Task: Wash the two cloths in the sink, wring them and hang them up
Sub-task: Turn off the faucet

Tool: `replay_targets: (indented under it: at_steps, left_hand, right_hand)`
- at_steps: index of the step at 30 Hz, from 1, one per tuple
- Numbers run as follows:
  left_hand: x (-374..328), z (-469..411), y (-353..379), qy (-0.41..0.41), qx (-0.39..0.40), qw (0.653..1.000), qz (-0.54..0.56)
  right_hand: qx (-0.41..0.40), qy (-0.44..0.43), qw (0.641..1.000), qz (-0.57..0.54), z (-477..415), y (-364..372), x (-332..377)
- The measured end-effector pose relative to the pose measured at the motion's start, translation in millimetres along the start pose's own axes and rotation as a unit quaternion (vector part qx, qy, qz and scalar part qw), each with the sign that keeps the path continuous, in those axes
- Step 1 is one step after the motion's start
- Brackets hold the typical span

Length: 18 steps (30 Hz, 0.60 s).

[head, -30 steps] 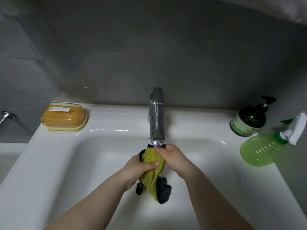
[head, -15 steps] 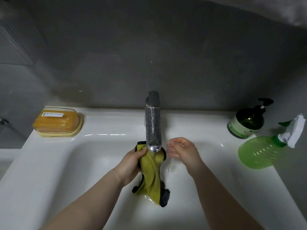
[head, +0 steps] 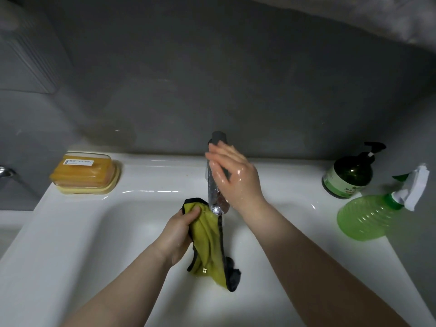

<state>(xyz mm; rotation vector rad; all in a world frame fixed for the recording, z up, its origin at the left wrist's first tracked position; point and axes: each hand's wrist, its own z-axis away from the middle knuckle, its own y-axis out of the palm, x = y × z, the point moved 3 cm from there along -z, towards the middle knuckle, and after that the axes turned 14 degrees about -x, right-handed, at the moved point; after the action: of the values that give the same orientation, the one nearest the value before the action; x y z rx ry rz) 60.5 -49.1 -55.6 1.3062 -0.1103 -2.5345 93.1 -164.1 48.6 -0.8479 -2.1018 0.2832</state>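
Most of the cloth (head: 210,244) hangs from the gripping left hand (head: 180,232) over the sink (head: 70,232); the right hand (head: 236,178), fingers straight, touches the tap (head: 213,197).

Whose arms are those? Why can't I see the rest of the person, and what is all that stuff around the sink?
There is no machine here. A person wears a camera on their head, so you look down just as they do and see only their own arms. The left hand grips a yellow-green cloth with a dark edge, which hangs under the tap over the white sink. The right hand is wet and open, and it touches the tap. Beside the basin there is a yellow soap box on the left. On the right are a dark green pump bottle and a light green spray bottle.
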Motion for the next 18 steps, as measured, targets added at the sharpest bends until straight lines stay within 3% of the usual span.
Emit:
replay_targets:
  at_steps: [4,5,8,10,12,14,16,18]
  left_hand:
    - [-13.3,9.9,-5.1,0.038,-0.032,0.998,-0.044]
    - [-15.5,12.5,-7.3,0.045,-0.037,0.997,-0.052]
    - [-20.6,21.4,-14.3,0.053,-0.051,0.997,-0.030]
    - [-22.9,29.5,-15.8,0.051,-0.053,0.997,0.002]
    - [-25.5,39.2,-12.3,0.045,-0.041,0.997,0.036]
    - [-27.7,48.4,-7.6,0.042,-0.023,0.997,0.067]
    - [-28.9,56.9,-5.8,0.028,-0.007,0.994,0.104]
    - [-27.6,63.8,-9.2,0.013,-0.005,0.991,0.135]
  right_hand:
    - [0.091,0.014,0.996,0.020,14.4,-0.8,1.7]
    - [0.080,0.013,0.996,0.027,20.8,-6.0,3.8]
    - [-0.071,0.005,0.997,0.012,65.8,-26.5,12.4]
    - [-0.094,0.074,0.993,0.008,113.2,-29.4,7.6]
    - [0.010,0.210,0.977,0.026,149.4,-20.3,-7.2]
    - [0.150,0.318,0.933,0.077,173.7,-4.9,-21.4]
    - [0.193,0.362,0.907,0.098,177.8,10.4,-25.5]
    - [0.196,0.361,0.906,0.096,172.5,24.6,-21.4]
